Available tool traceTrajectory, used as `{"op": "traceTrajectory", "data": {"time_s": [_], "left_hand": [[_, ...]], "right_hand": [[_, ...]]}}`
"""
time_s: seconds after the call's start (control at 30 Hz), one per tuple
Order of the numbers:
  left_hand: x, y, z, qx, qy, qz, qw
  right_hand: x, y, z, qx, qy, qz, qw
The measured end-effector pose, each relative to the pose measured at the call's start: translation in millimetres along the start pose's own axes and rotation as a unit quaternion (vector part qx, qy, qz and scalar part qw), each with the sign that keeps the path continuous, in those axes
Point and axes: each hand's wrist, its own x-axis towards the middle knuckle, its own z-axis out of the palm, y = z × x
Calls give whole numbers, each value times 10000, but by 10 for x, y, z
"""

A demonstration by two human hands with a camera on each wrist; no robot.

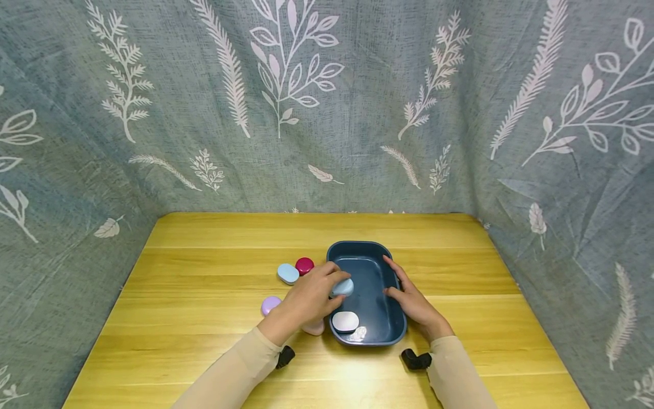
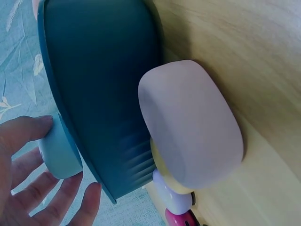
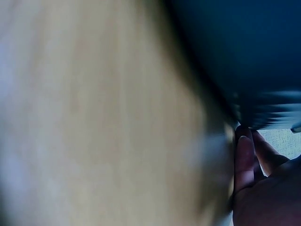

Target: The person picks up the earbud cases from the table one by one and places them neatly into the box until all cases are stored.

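My left hand [image 1: 314,289] pinches a light blue oval block [image 1: 343,287] with smooth, rounded edges between thumb and fingers. In the head view, that block overlaps the inner left side of a dark blue tub [image 1: 359,245]; in the left wrist view, it shows right at the tub's rim [image 2: 52,89]. A white oval block [image 1: 345,321] lies inside the tub's near left corner. My right hand [image 1: 416,304] is at the tub's right side, thumb and forefinger extended and overlapping the rim. Its fingers [image 3: 244,162] reach the tub's outer end in the right wrist view.
Left of the tub lie another light blue block [image 1: 288,274], a magenta one [image 1: 305,266], a purple one [image 1: 271,305] and a pale pink one [image 2: 193,122]. A yellow block [image 2: 162,167] peeks out behind the pink one. Patterned curtain [image 1: 317,113] surrounds the wooden table [image 1: 204,318].
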Motion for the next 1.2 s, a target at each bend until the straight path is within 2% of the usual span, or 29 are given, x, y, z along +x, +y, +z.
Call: {"op": "traceTrajectory", "data": {"time_s": [0.43, 1.2], "left_hand": [[21, 32, 66, -78, -269, -30, 9996], [45, 10, 164, -8, -567, -23, 9984]], "right_hand": [[28, 28, 7, 91, -68, -173, 9998], [6, 9, 14, -46, -25, -75, 10000]]}}
